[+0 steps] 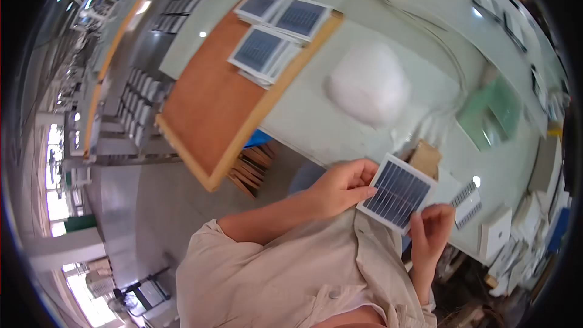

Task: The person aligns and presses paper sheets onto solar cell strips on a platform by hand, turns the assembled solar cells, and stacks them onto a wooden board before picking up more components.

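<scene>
Holds a small solar panel [398, 193], tilted with its dark face up, close by the near edge of the counter [303, 124]. Grasps one edge with the left hand [347, 187], thumb over the white border; pinches the opposite edge with the right hand [432, 228]. Has a brown block [426, 157] just behind, a blurred white bundle [371, 82] farther off and, to the left, a wood-rimmed board [206, 97] bearing piles of similar panels [258, 48]. Judging by those piles, seems partway through, with this one not yet put down; gives no clue to the number left.
</scene>
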Action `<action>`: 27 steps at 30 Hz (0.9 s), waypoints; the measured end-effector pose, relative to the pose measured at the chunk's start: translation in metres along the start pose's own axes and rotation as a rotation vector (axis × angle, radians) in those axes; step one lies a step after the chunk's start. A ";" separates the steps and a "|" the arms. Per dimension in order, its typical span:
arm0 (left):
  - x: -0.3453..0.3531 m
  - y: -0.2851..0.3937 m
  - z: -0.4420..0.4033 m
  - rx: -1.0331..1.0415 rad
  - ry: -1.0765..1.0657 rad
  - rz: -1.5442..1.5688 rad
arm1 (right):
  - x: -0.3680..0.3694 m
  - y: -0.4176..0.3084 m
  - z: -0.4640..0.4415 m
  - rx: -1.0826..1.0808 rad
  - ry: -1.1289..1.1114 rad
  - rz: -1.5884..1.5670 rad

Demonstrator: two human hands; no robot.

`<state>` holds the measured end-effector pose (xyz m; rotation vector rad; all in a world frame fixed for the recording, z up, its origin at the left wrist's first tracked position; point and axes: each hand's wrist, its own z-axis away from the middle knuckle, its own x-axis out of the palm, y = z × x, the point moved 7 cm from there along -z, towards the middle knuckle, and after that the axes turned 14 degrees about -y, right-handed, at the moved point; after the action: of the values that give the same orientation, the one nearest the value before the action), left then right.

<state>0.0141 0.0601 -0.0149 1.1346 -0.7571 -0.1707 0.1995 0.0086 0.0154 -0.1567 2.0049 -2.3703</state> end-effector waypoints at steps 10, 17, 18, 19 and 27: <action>-0.222 0.183 0.085 0.402 0.808 -0.537 | -0.081 -0.071 -0.005 -0.219 0.013 0.565; -0.331 0.182 0.044 -0.012 0.644 -1.471 | -0.326 -0.124 0.020 -0.119 0.942 1.052; -0.303 0.182 0.044 -0.136 0.736 -1.590 | -0.345 -0.118 0.019 -0.121 0.958 1.052; -0.298 0.181 0.042 -0.120 0.739 -1.589 | -0.361 -0.117 0.020 -0.069 1.062 1.251; -0.266 0.185 0.060 0.077 0.888 -1.603 | -0.440 -0.098 0.021 0.530 1.101 1.216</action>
<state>-0.2659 0.2258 0.0360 1.4718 1.0618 -0.8855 0.6428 0.0441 0.0911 2.0068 0.8105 -1.9374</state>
